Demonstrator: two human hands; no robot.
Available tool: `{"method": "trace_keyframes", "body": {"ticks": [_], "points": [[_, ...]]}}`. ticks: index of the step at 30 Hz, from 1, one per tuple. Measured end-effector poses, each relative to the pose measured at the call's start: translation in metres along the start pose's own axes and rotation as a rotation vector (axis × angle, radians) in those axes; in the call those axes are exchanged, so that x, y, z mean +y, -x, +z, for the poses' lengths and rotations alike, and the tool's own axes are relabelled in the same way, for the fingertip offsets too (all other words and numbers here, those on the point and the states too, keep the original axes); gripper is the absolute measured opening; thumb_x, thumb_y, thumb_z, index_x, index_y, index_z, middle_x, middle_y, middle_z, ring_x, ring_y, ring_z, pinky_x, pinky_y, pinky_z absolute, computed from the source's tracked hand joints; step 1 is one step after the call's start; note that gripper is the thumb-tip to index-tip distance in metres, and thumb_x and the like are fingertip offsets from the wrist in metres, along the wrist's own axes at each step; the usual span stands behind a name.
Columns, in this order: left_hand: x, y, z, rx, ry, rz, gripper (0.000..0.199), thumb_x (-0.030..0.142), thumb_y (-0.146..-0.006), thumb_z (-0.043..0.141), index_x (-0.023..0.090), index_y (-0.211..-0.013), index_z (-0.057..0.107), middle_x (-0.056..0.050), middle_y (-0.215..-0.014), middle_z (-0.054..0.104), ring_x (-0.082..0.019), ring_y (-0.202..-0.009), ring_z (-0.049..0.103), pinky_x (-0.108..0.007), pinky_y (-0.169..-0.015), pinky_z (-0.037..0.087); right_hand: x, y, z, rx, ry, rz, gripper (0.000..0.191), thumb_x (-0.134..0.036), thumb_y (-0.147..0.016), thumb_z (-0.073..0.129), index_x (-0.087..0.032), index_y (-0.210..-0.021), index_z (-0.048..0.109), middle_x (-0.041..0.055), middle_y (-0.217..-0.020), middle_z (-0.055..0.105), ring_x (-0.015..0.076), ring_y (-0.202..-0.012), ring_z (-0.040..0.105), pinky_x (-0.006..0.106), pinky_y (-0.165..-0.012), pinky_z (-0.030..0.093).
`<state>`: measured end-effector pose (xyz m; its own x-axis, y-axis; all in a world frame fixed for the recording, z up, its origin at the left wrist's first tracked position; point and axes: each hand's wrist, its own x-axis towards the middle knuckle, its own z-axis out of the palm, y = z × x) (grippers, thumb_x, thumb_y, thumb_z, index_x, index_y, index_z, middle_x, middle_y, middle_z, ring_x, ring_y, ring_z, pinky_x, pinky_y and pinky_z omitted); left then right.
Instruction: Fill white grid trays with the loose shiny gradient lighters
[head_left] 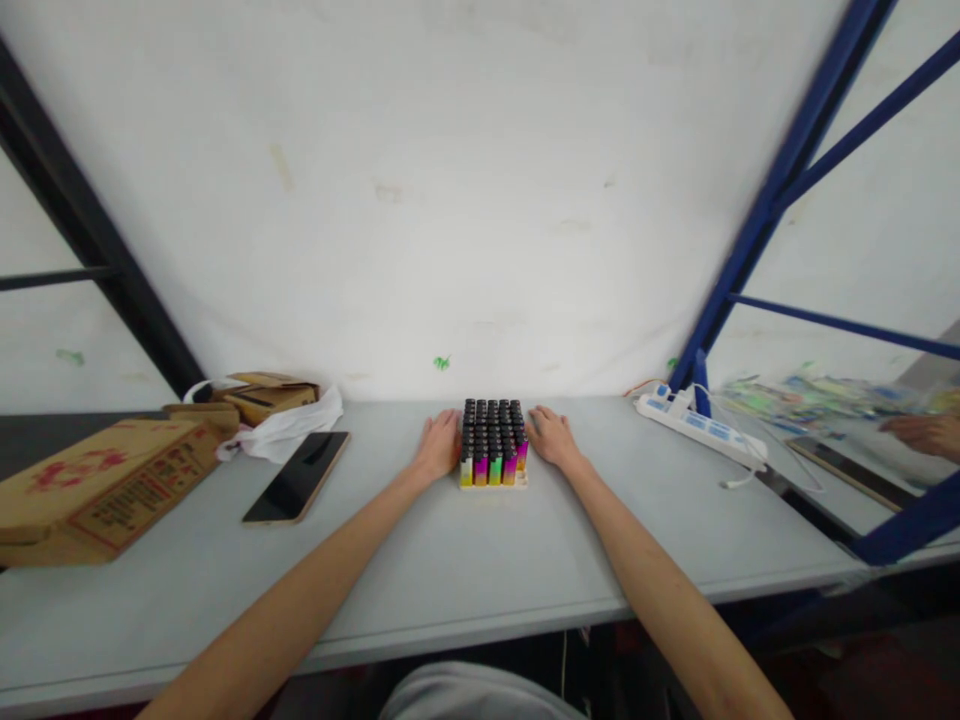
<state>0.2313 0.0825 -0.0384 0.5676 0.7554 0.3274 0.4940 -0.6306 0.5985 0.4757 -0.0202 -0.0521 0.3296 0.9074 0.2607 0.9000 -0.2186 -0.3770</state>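
Several rows of lighters with black tops and yellow, purple and green bodies stand upright in a white tray. One spot at the tray's near right corner holds no lighter. My left hand lies on the table just left of the tray, fingers stretched forward and nothing visible in it. On the other side, my right hand rests flat, its fingers extended close to the lighters. Whether either hand touches the tray's sides, I cannot tell.
To the left are a phone, a white plastic bag, an open carton and a larger cardboard box. A white power strip lies right, by a blue frame. Beyond it shows another person's hand.
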Motion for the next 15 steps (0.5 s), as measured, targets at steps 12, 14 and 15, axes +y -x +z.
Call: {"method": "trace_keyframes", "body": {"ticks": [12, 14, 15], "points": [[0.0026, 0.0054, -0.0027, -0.164, -0.292, 0.095, 0.052, 0.011, -0.089, 0.054, 0.022, -0.14, 0.057, -0.019, -0.15, 0.052, -0.034, -0.145, 0.042, -0.062, -0.121, 0.023, 0.0026, -0.0011, -0.0044, -0.07, 0.067, -0.022, 0.044, -0.035, -0.106, 0.043, -0.019, -0.146, 0.051, 0.017, -0.159, 0.043, 0.0287, -0.148, 0.038, 0.056, -0.121, 0.023], [0.0028, 0.0057, -0.0026, -0.162, -0.313, 0.099, 0.052, 0.011, -0.089, 0.054, 0.022, -0.14, 0.057, -0.019, -0.151, 0.052, -0.034, -0.145, 0.041, -0.061, -0.121, 0.025, 0.0025, -0.0008, -0.0043, -0.069, 0.072, -0.019, 0.045, -0.035, -0.106, 0.043, -0.02, -0.148, 0.048, 0.0169, -0.159, 0.043, 0.0282, -0.148, 0.037, 0.055, -0.121, 0.023], [0.0029, 0.0058, -0.0026, -0.159, -0.32, 0.101, 0.051, 0.011, -0.089, 0.054, 0.022, -0.139, 0.057, -0.018, -0.15, 0.052, -0.034, -0.145, 0.042, -0.061, -0.121, 0.026, 0.0024, -0.0006, -0.0042, -0.07, 0.075, -0.017, 0.046, -0.035, -0.106, 0.043, -0.02, -0.149, 0.047, 0.0168, -0.16, 0.042, 0.028, -0.148, 0.037, 0.055, -0.121, 0.023]]}}
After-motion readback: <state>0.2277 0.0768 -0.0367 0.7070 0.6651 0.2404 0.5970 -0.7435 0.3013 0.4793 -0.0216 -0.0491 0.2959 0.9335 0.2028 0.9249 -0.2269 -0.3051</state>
